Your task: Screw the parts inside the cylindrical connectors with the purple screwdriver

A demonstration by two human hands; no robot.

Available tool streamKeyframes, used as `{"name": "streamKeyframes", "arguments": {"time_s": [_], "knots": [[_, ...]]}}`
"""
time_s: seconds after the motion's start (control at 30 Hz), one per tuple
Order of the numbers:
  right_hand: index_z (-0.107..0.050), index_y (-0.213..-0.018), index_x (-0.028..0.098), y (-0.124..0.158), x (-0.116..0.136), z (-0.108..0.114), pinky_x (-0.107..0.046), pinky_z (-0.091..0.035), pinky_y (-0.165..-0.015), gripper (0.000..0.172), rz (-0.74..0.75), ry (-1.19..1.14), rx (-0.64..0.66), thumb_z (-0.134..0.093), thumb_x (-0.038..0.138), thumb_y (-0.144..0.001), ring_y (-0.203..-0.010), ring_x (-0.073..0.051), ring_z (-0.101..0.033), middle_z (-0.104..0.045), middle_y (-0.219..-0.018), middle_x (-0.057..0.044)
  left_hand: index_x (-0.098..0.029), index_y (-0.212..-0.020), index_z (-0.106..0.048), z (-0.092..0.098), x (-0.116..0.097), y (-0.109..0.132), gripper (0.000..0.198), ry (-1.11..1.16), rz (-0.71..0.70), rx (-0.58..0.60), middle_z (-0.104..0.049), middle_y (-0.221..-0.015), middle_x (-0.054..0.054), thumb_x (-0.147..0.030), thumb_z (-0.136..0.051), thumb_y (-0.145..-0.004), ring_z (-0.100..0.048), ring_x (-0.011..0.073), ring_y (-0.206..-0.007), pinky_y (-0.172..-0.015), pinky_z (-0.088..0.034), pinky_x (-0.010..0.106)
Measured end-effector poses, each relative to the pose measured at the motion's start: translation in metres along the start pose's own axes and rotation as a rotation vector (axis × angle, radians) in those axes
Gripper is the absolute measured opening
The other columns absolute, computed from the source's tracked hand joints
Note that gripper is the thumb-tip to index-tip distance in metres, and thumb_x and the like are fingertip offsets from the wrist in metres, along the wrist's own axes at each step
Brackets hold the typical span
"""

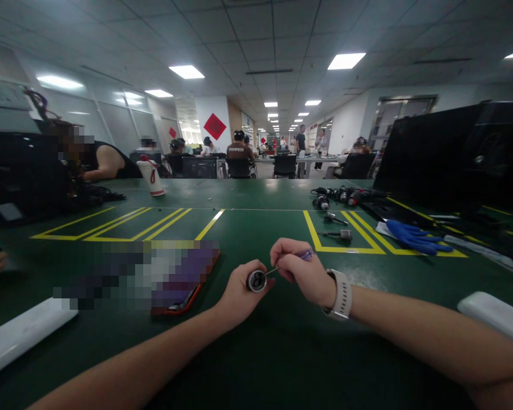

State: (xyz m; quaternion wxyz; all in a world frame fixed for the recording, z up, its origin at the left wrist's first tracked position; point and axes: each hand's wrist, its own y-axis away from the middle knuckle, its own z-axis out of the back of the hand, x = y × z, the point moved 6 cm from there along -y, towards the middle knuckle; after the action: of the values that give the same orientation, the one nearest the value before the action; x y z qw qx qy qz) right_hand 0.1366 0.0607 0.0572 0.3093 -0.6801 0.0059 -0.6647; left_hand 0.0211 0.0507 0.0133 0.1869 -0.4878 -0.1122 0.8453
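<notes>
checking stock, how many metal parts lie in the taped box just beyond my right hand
2: the larger part nearer your right hand, the smaller part farther back.

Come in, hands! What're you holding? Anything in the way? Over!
Left hand holding round silver-rimmed metal part. Right hand gripping purple-handled screwdriver, shaft toward metal part. Blue glove lies apart, blocking neither.

Purple tool handle, pale watch strap, blue glove, green tabletop with yellow outlines.
</notes>
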Motion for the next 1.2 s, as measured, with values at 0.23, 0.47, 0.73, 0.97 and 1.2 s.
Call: {"name": "streamKeyframes", "arguments": {"time_s": [0.23, 0.47, 0.73, 0.97, 1.2], "knots": [[-0.051, -0.06, 0.017, 0.006, 0.016, -0.002, -0.019, -0.026, -0.04, 0.011, 0.085, 0.058, 0.043, -0.043, 0.01, -0.063, -0.04, -0.007, -0.033, -0.042, -0.046, 0.007, -0.016, -0.069, -0.053, -0.002, 0.004, -0.001, 0.015, 0.098, 0.012, 0.04, -0.051, -0.062, -0.003, -0.025, -0.065, -0.069, -0.048, 0.0114, -0.057, -0.052, -0.038, 0.022], [-0.051, -0.06, 0.017, 0.004, 0.001, -0.001, -0.019, -0.026, -0.037, 0.011, 0.041, -0.017, -0.015, -0.041, 0.013, -0.065, -0.038, -0.007, -0.035, -0.04, -0.044, 0.007, -0.016, -0.067, -0.053, -0.002, 0.001, -0.001, 0.012, 0.174, 0.04, 0.05, -0.05, -0.062, -0.005, -0.02, -0.065, -0.067, -0.047, 0.0103, -0.057, -0.053, -0.038, 0.021], [-0.05, -0.06, 0.016, 0.001, -0.014, 0.001, -0.017, -0.022, -0.034, 0.01, -0.029, -0.133, -0.074, -0.042, 0.014, -0.065, -0.035, -0.006, -0.032, -0.038, -0.042, 0.007, -0.016, -0.064, -0.051, 0.001, -0.002, -0.001, 0.014, 0.217, 0.087, 0.042, -0.049, -0.061, -0.005, -0.018, -0.064, -0.067, -0.045, 0.0101, -0.056, -0.053, -0.037, 0.022], [-0.051, -0.059, 0.017, 0.004, -0.008, 0.001, -0.018, -0.022, -0.034, 0.01, -0.017, -0.108, -0.091, -0.043, 0.014, -0.063, -0.035, -0.007, -0.032, -0.038, -0.041, 0.007, -0.016, -0.064, -0.051, -0.001, 0.002, -0.001, 0.015, 0.205, 0.091, 0.023, -0.047, -0.058, -0.006, -0.02, -0.065, -0.066, -0.043, 0.0093, -0.054, -0.051, -0.035, 0.021], [-0.053, -0.058, 0.017, 0.005, -0.005, 0.0, -0.018, -0.024, -0.036, 0.009, -0.017, -0.099, -0.066, -0.044, 0.014, -0.062, -0.037, -0.007, -0.034, -0.04, -0.042, 0.007, -0.016, -0.064, -0.051, -0.003, 0.002, -0.001, 0.015, 0.167, 0.061, 0.067, -0.049, -0.06, -0.005, -0.021, -0.065, -0.066, -0.045, 0.0103, -0.055, -0.052, -0.036, 0.022]]}}
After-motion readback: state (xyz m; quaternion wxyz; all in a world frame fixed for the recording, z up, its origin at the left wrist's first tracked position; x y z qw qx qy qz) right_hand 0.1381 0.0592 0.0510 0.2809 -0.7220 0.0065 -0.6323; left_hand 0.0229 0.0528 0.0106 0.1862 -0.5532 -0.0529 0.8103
